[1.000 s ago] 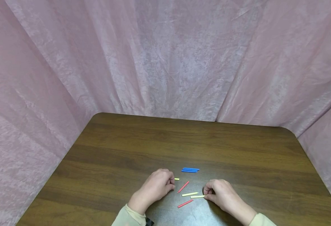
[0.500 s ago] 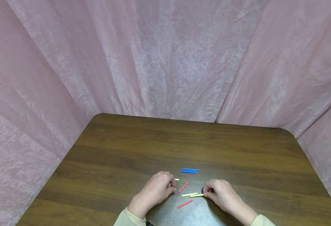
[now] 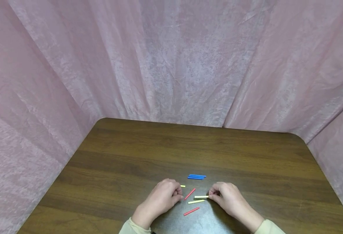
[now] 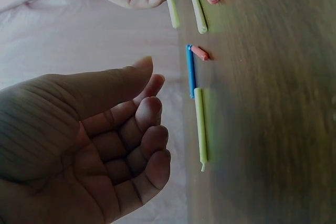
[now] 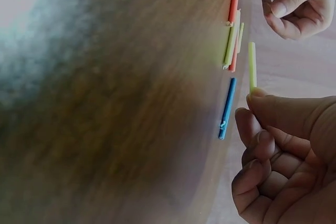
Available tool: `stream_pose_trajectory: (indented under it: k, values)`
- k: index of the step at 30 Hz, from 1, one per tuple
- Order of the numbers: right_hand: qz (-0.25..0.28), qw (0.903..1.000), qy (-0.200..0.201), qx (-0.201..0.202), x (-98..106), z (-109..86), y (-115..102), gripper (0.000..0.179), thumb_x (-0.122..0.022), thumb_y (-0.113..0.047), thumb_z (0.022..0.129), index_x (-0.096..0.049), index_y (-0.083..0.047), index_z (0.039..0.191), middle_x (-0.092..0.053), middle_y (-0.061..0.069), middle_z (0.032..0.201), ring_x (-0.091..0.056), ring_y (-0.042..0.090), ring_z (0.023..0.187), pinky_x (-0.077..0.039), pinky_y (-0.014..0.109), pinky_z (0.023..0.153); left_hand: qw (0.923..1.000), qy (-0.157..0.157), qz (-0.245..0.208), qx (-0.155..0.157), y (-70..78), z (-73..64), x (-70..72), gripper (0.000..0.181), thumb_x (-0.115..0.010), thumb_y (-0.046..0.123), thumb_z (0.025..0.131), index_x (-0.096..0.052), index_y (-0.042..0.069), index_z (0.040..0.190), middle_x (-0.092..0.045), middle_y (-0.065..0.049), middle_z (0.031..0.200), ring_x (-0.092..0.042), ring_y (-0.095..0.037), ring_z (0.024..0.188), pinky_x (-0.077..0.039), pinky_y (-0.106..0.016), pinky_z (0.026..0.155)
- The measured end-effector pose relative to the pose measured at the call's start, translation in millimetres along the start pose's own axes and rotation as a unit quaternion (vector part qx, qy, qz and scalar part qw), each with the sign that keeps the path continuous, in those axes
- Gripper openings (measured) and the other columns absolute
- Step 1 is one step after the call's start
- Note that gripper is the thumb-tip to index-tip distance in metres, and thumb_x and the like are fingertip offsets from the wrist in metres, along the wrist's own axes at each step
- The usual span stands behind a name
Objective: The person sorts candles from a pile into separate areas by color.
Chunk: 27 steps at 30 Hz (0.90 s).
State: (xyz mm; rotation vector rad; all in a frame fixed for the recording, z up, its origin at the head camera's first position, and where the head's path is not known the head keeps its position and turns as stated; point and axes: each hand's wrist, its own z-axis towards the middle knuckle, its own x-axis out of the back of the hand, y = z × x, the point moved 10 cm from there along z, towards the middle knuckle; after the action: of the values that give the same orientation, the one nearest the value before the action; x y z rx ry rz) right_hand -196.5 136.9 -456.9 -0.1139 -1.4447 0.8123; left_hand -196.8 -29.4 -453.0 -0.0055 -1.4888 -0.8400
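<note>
My right hand [image 3: 227,197] pinches a thin yellow candle [image 3: 200,197] by one end between thumb and fingers. In the right wrist view that candle [image 5: 252,64] is raised off the table. My left hand [image 3: 161,199] has loosely curled fingers and holds nothing; its thumb and fingertips are apart in the left wrist view. Partly hidden behind the left hand lies another yellow candle [image 3: 183,186], its wick showing in the left wrist view. Between the hands lie a red candle [image 3: 190,194], a third yellow candle [image 3: 196,201] and, nearer me, a second red candle [image 3: 191,211].
Blue candles [image 3: 196,177] lie side by side in a row beyond the hands. Everything rests near the front of a brown wooden table [image 3: 148,143]. Pink curtains [image 3: 183,65] hang around its back and sides.
My right hand has lifted the yellow candle and moved it slightly away from me and left, past the yellow one on the table. The left hand is nearly still.
</note>
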Motion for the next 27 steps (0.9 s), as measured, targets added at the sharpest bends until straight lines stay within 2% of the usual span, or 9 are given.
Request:
stream_pose_trajectory:
  k: [6, 12, 17, 27]
  values:
    - [0.001, 0.9999, -0.003, -0.015, 0, 4.3, -1, 0.023, -0.079, -0.01, 0.077, -0.063, -0.025, 0.069, -0.053, -0.02, 0.07, -0.046, -0.004, 0.065, -0.043, 0.024, 0.062, 1.0, 0.002, 0.003, -0.003, 2.3, -1.2, -1.3, 0.019, -0.08, 0.02, 0.077, -0.063, 0.022, 0.069, -0.046, 0.017, 0.066, -0.046, -0.002, 0.07, -0.041, -0.022, 0.066]
    - [-0.001, 0.9999, -0.001, -0.014, -1, 9.9, -4, 0.023, -0.078, -0.009, 0.077, -0.063, -0.025, 0.069, -0.053, -0.02, 0.07, -0.046, -0.005, 0.065, -0.043, 0.024, 0.062, 0.9999, 0.002, 0.007, -0.011, 6.6, -2.2, -3.5, 0.018, -0.08, 0.019, 0.077, -0.064, 0.022, 0.07, -0.046, 0.017, 0.066, -0.046, -0.001, 0.07, -0.041, -0.02, 0.065]
    - [0.0, 0.9999, 0.002, -0.012, -3, 14.2, -7, 0.023, -0.078, -0.009, 0.077, -0.062, -0.024, 0.069, -0.053, -0.02, 0.068, -0.046, -0.005, 0.063, -0.043, 0.024, 0.061, 1.0, 0.001, 0.008, -0.006, 8.2, -2.2, -3.7, 0.017, -0.08, 0.019, 0.077, -0.064, 0.022, 0.07, -0.045, 0.017, 0.066, -0.047, -0.001, 0.07, -0.04, -0.02, 0.065]
    - [0.0, 0.9999, 0.002, -0.016, -11, 23.0, -13, 0.024, -0.078, -0.009, 0.076, -0.061, -0.024, 0.067, -0.053, -0.019, 0.068, -0.046, -0.004, 0.062, -0.042, 0.024, 0.06, 0.9999, -0.011, 0.005, -0.006, 13.5, -3.6, -9.7, 0.012, -0.08, 0.019, 0.078, -0.069, 0.022, 0.075, -0.051, 0.018, 0.069, -0.047, 0.001, 0.072, -0.041, -0.021, 0.068]
